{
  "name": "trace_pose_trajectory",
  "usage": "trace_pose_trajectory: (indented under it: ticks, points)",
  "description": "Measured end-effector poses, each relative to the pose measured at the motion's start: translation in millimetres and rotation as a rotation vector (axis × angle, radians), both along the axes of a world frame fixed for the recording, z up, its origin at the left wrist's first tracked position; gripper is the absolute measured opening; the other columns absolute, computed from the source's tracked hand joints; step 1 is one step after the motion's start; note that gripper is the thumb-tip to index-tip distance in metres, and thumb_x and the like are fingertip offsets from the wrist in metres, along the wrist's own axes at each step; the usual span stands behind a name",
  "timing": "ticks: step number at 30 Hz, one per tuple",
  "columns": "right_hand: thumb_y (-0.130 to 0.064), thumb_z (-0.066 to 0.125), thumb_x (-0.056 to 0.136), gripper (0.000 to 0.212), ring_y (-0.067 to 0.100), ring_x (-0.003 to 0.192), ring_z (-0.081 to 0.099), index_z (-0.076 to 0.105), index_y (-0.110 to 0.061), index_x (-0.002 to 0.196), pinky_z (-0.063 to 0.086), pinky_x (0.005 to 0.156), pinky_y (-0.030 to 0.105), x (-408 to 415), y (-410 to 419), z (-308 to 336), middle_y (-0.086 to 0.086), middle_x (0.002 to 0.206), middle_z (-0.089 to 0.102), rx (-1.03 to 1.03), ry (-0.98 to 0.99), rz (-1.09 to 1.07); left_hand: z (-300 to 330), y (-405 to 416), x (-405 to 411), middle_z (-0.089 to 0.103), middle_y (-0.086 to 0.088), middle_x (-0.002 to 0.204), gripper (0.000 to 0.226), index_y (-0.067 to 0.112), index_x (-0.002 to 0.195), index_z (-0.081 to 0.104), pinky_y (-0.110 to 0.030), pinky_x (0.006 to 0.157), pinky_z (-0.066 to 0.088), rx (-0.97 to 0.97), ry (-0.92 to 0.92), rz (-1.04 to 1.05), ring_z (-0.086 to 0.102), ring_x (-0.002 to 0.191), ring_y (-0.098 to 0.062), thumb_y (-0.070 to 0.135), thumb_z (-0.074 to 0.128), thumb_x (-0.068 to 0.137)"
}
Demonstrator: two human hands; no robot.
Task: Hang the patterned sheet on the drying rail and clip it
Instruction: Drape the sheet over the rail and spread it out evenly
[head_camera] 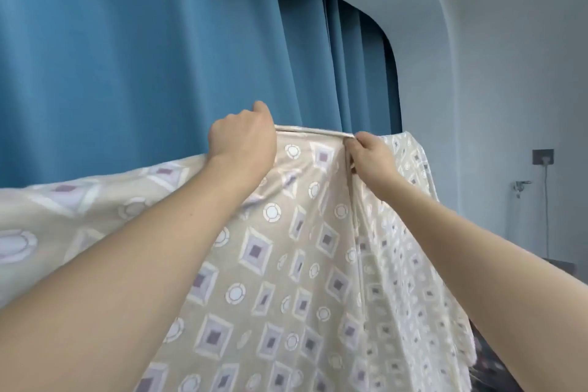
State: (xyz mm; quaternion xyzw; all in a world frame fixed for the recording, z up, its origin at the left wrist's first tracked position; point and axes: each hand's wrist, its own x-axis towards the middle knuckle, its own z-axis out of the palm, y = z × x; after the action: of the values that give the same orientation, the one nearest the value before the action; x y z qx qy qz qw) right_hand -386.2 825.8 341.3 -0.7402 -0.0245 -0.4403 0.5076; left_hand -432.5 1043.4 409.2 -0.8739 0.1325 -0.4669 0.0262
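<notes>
A blue curtain (143,57) is hanging behind the patterned sheet (286,264), which is draping over the hidden rail — top fold running left to right, cloth falling downward. The left hand (243,140) is gripping the fold, fingers curled closed; the right hand (370,154) is pinching a gathered pleat.

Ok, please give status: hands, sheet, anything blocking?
Left hand and right hand both gripping patterned sheet at its top edge. Sheet draped, no clip visible. Blue curtain behind, nothing blocking.

"What held the cloth up?"

"A rail (313,131), up high by the blue curtain (159,57). It was all wrapped up, so I couldn't see it."

"What lay on it?"

"Only the patterned sheet (286,264). It went over the top and hung down."
</notes>
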Motion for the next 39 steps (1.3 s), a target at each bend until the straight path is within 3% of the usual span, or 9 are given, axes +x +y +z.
trace_pose_trajectory:
  ticks: [4, 8, 11, 13, 16, 20, 25, 32, 39]
  points:
    - [-0.033, 0.049, 0.092, 0.037, 0.016, 0.064, 0.044, 0.049, 0.000, 0.075, 0.040, 0.061, 0.034, 16.4, 0.9, 66.1, 0.004, 0.071, 0.048, -0.144, -0.083, 0.032, 33.0, -12.1, 15.3, 0.063, -0.013, 0.106, 0.017, 0.011, 0.098, 0.046, -0.033, 0.068, 0.036, -0.099, 0.052, 0.099, 0.060, 0.097, -0.034, 0.000, 0.044, 0.085]
    - [-0.060, 0.050, 0.083, 0.045, 0.017, 0.083, 0.055, 0.064, -0.017, 0.082, 0.044, 0.085, 0.034, 46.8, -7.7, 57.7, -0.004, 0.088, 0.063, -0.369, 0.411, 0.217, 43.6, -15.2, 27.4, 0.060, -0.001, 0.088, 0.008, 0.015, 0.087, 0.058, -0.033, 0.080, 0.048, -0.053, 0.486, 0.319, 0.057, 0.084, -0.026, 0.021, 0.054, 0.084]
    - [-0.057, 0.040, 0.093, 0.042, 0.022, 0.099, 0.054, 0.064, -0.023, 0.084, 0.041, 0.098, 0.039, 63.9, -23.8, 34.7, -0.002, 0.098, 0.064, -0.405, 0.422, 0.052, 33.9, -38.6, 29.6, 0.059, -0.006, 0.078, 0.025, 0.011, 0.075, 0.057, -0.029, 0.071, 0.047, -0.021, 0.654, 0.086, 0.058, 0.076, -0.027, 0.029, 0.050, 0.092]
    - [-0.042, 0.042, 0.098, 0.037, 0.023, 0.091, 0.053, 0.056, -0.017, 0.075, 0.043, 0.091, 0.040, 69.5, -34.8, 26.7, 0.001, 0.087, 0.059, -0.318, 0.295, 0.051, 20.3, -56.4, 25.5, 0.065, -0.006, 0.101, 0.032, 0.011, 0.089, 0.061, -0.031, 0.076, 0.047, -0.080, 0.698, -0.078, 0.062, 0.089, -0.030, 0.037, 0.044, 0.096]
    - [-0.031, 0.047, 0.096, 0.022, 0.020, 0.099, 0.051, 0.061, -0.014, 0.100, 0.043, 0.089, 0.035, 72.4, -54.8, 17.7, 0.001, 0.105, 0.054, -0.171, 0.213, 0.011, 2.2, -73.3, 25.3, 0.060, 0.000, 0.126, 0.035, 0.021, 0.115, 0.061, -0.038, 0.095, 0.045, 0.046, 0.655, -0.002, 0.058, 0.110, -0.027, 0.040, 0.044, 0.091]
    - [-0.017, 0.051, 0.090, 0.056, 0.024, 0.117, 0.046, 0.033, -0.019, 0.143, 0.040, 0.094, 0.036, 68.7, -87.9, -3.4, 0.004, 0.140, 0.036, 0.069, 0.331, 0.040, -5.2, -91.3, 30.7, 0.056, -0.005, 0.118, 0.038, 0.017, 0.125, 0.045, -0.034, 0.076, 0.038, 0.095, 0.453, 0.036, 0.053, 0.108, -0.029, 0.036, 0.045, 0.091]
    - [-0.031, 0.068, 0.083, 0.093, 0.035, 0.137, 0.032, 0.006, -0.021, 0.152, 0.032, 0.110, 0.050, 68.8, -125.7, -30.9, 0.011, 0.154, 0.021, -0.328, 0.741, -0.059, -10.4, -129.8, 54.0, 0.054, -0.004, 0.114, 0.032, 0.015, 0.120, 0.042, -0.034, 0.066, 0.031, 0.186, 0.281, -0.044, 0.054, 0.101, -0.027, 0.031, 0.048, 0.092]
    - [-0.066, 0.055, 0.081, 0.085, 0.033, 0.127, 0.042, 0.031, -0.009, 0.139, 0.039, 0.100, 0.045, 105.6, -157.0, -21.0, 0.012, 0.137, 0.046, -0.311, 0.452, -0.309, -2.6, -180.2, 99.3, 0.042, 0.004, 0.075, 0.015, 0.016, 0.095, 0.045, -0.027, 0.051, 0.027, 0.290, 0.224, 0.001, 0.050, 0.075, -0.023, 0.020, 0.057, 0.087]
    - [-0.079, 0.063, 0.063, 0.069, 0.023, 0.084, 0.056, 0.052, -0.016, 0.089, 0.042, 0.067, 0.030, 140.5, -175.7, -16.3, -0.001, 0.087, 0.054, -0.453, 0.577, 0.007, 11.9, -202.6, 116.4, 0.048, 0.000, 0.074, 0.019, 0.016, 0.072, 0.043, -0.028, 0.052, 0.031, 0.401, 0.271, 0.063, 0.043, 0.060, -0.018, 0.013, 0.052, 0.089]
